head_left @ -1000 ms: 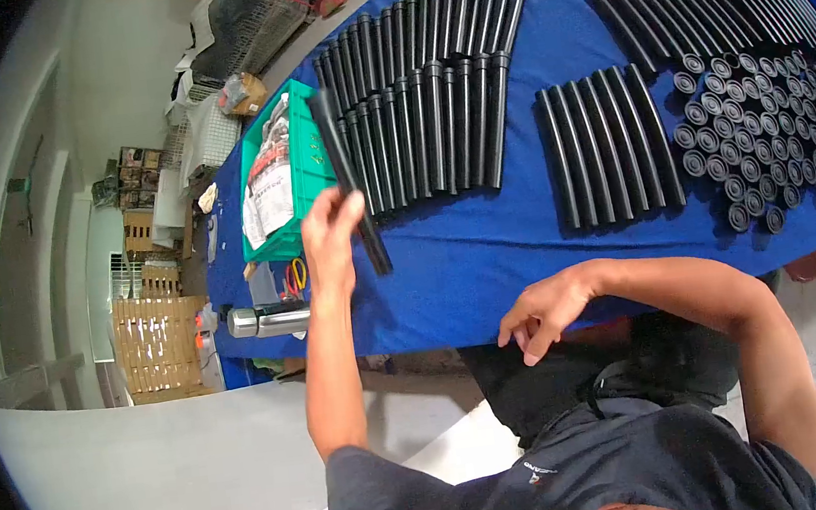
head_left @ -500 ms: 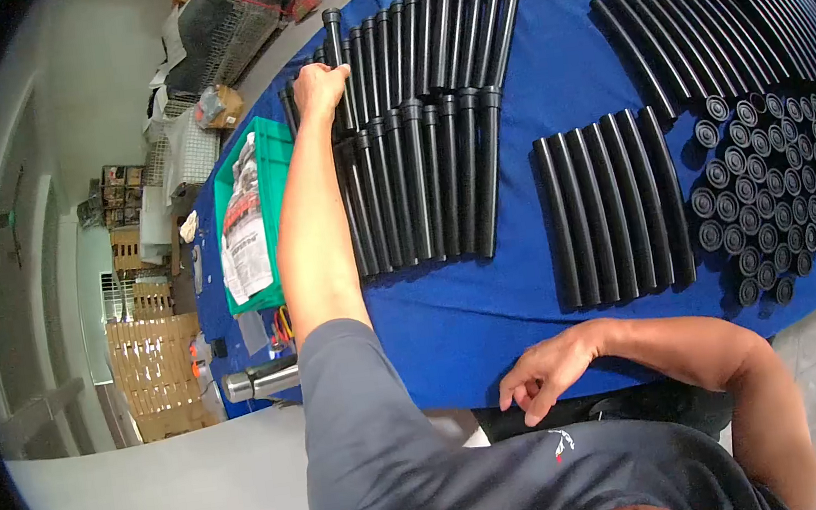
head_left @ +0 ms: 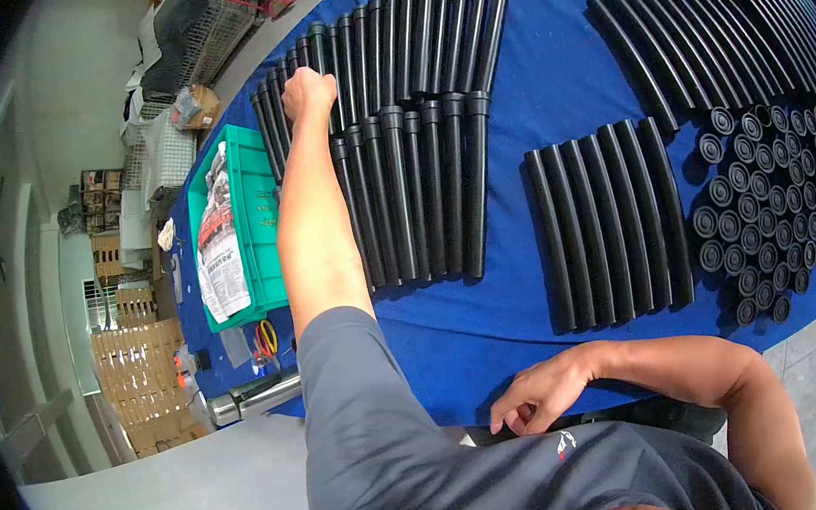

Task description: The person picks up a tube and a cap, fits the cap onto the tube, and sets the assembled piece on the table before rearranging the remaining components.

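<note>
My left hand (head_left: pixel 309 95) reaches out over the far row of black capped tubes (head_left: pixel 392 50), its fingers curled down around a black tube (head_left: pixel 318 44) whose capped end shows just beyond the knuckles. The hand hides most of that tube. A nearer row of capped tubes (head_left: pixel 419 198) lies to the right of my left forearm, thick collars pointing away from me. My right hand (head_left: pixel 545 395) rests at the table's near edge, holding nothing, fingers loosely bent and partly apart. Nearest to it are several plain black tubes (head_left: pixel 608 227) lying side by side.
Black round caps (head_left: pixel 765 204) stand grouped on the right of the blue cloth (head_left: pixel 457 335). More plain tubes (head_left: pixel 696 41) lie behind them. Left of my arm are a green crate (head_left: pixel 259 227) with newspaper (head_left: pixel 221 261), scissors (head_left: pixel 267 336) and a metal flask (head_left: pixel 253 398).
The tube in my left hand was raised above its neighbours and now lies lower, in line with the row. My left hand has shifted slightly left. My right hand stays near the edge.
</note>
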The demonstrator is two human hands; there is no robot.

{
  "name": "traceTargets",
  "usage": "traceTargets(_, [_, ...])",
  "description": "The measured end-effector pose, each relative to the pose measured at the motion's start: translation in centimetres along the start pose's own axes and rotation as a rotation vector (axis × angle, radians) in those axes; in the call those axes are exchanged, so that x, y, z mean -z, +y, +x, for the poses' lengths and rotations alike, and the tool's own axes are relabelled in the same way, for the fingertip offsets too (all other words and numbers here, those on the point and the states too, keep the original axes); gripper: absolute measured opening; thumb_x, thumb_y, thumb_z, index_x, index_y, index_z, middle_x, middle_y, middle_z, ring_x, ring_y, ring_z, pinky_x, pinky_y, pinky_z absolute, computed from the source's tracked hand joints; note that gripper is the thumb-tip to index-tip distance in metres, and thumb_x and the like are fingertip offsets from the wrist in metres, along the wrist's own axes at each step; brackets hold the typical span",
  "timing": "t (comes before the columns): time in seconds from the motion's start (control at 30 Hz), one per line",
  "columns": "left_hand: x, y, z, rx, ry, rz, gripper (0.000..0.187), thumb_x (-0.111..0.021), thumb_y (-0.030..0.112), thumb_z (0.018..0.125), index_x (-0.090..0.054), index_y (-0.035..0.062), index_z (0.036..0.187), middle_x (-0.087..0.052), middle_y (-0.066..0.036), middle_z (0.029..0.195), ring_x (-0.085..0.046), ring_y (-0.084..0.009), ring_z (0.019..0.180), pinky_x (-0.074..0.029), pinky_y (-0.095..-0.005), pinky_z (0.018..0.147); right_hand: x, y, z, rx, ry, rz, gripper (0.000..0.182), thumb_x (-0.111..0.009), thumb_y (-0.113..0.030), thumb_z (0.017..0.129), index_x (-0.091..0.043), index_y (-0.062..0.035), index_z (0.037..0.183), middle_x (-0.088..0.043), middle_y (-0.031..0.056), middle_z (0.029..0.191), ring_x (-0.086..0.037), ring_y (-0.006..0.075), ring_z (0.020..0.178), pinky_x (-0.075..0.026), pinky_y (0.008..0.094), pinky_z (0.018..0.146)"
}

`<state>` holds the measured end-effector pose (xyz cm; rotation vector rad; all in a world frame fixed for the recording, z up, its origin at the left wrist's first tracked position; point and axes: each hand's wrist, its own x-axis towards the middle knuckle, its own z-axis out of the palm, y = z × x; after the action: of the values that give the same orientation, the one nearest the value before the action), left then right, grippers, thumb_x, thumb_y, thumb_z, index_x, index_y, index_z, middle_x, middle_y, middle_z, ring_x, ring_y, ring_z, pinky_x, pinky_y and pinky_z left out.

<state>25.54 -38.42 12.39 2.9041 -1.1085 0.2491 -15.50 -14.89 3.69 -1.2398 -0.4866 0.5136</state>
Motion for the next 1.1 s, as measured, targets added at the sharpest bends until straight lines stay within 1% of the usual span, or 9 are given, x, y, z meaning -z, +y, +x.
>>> traceTargets(0.2, [-0.4,0.3,-0.1,-0.018,-0.012,0.051,0.038,-0.066,0.025,0.088,-0.071,0.0025,0.119,-0.069,-0.022,0.125,-0.066,-0.0389,0.118,-0.054,-0.0481,0.101,0.0,-0.1,0.0,0.019,0.014,-0.045,0.042,-0.061,-0.019,0.091,-0.06,0.0005,0.128,-0.066,0.01,0.095,-0.061,0.0203,0.09,-0.05,0.0356,0.085])
traceTargets(0.4, [-1.9,-1.0,1.3,-0.032,0.051,0.036,0.06,-0.076,0.039,0.085,-0.06,0.0038,0.13,-0.067,-0.024,0.127,-0.064,-0.0406,0.12,-0.052,-0.0514,0.101,-0.1,0.6,0.2,0.039,0.009,-0.037,0.041,-0.062,-0.021,0.091,-0.06,0.0008,0.126,-0.068,0.0114,0.097,-0.063,0.0213,0.092,-0.051,0.0359,0.084])
traceTargets(0.6, [0.1,-1.5,-0.9,-0.069,0.129,0.043,0.074,-0.077,0.058,0.079,-0.061,0.002,0.124,-0.069,-0.025,0.122,-0.066,-0.0431,0.115,-0.052,-0.0536,0.099,-0.3,1.5,0.6,0.067,0.011,-0.062,0.048,-0.07,-0.03,0.09,-0.061,0.0016,0.125,-0.069,0.013,0.096,-0.066,0.0214,0.083,-0.053,0.0372,0.074])
traceTargets(0.67, [0.1,-2.5,-0.8,-0.23,0.27,-0.062,0.066,-0.073,0.061,0.081,-0.069,0.003,0.111,-0.071,-0.025,0.11,-0.068,-0.0433,0.106,-0.054,-0.0528,0.089,-0.9,3.2,1.5,0.117,0.053,-0.077,0.053,-0.074,-0.036,0.087,-0.063,0.0041,0.121,-0.069,0.0113,0.09,-0.066,0.0192,0.077,-0.054,0.0355,0.066])
traceTargets(0.7, [0.0,-2.8,-0.9,-0.309,0.313,-0.163,0.062,-0.073,0.06,0.082,-0.071,0.0032,0.107,-0.073,-0.023,0.104,-0.069,-0.0419,0.102,-0.054,-0.0507,0.086,-0.9,2.8,1.5,0.082,0.028,-0.077,0.052,-0.075,-0.034,0.087,-0.063,0.0039,0.12,-0.07,0.0122,0.092,-0.067,0.0212,0.083,-0.053,0.0366,0.072])
traceTargets(0.77, [1.7,-1.6,-5.5,-0.418,0.323,-0.451,0.052,-0.075,0.05,0.087,-0.07,0.0021,0.106,-0.074,-0.018,0.092,-0.072,-0.0342,0.087,-0.055,-0.0436,0.081,-0.7,1.6,1.1,0.044,0.0,-0.092,0.045,-0.076,-0.03,0.085,-0.066,0.0045,0.112,-0.07,0.0118,0.093,-0.067,0.0221,0.084,-0.055,0.0371,0.075])
traceTargets(0.83, [4.1,0.3,-14.0,-0.527,0.212,-0.72,0.025,-0.074,0.024,0.095,-0.066,0.0,0.097,-0.067,-0.004,0.085,-0.06,-0.0108,0.079,-0.05,-0.0276,0.075,-0.9,1.4,0.9,0.042,-0.001,-0.065,0.042,-0.077,-0.029,0.085,-0.067,0.0042,0.108,-0.07,0.0105,0.092,-0.067,0.021,0.082,-0.056,0.036,0.071])
traceTargets(1.0, [1.8,1.2,-33.4,-0.557,-0.228,-1.024,0.014,-0.065,0.017,0.101,-0.062,0.0035,0.099,-0.059,-0.001,0.078,-0.05,-0.0058,0.061,-0.041,-0.0217,0.054,-1.3,0.9,0.5,0.063,-0.03,-0.115,0.032,-0.078,-0.03,0.085,-0.073,0.0006,0.095,-0.068,0.0058,0.083,-0.063,0.0154,0.072,-0.056,0.032,0.065])
traceTargets(1.1, [-0.9,1.2,-39.1,-0.345,-0.359,-1.176,0.019,-0.063,0.02,0.103,-0.06,0.0027,0.095,-0.059,-0.001,0.073,-0.053,-0.0072,0.059,-0.044,-0.0235,0.054,-1.2,1.3,0.8,0.064,-0.088,-0.086,0.028,-0.082,-0.026,0.082,-0.074,-0.0008,0.09,-0.068,0.0045,0.077,-0.061,0.0128,0.067,-0.053,0.0299,0.062])
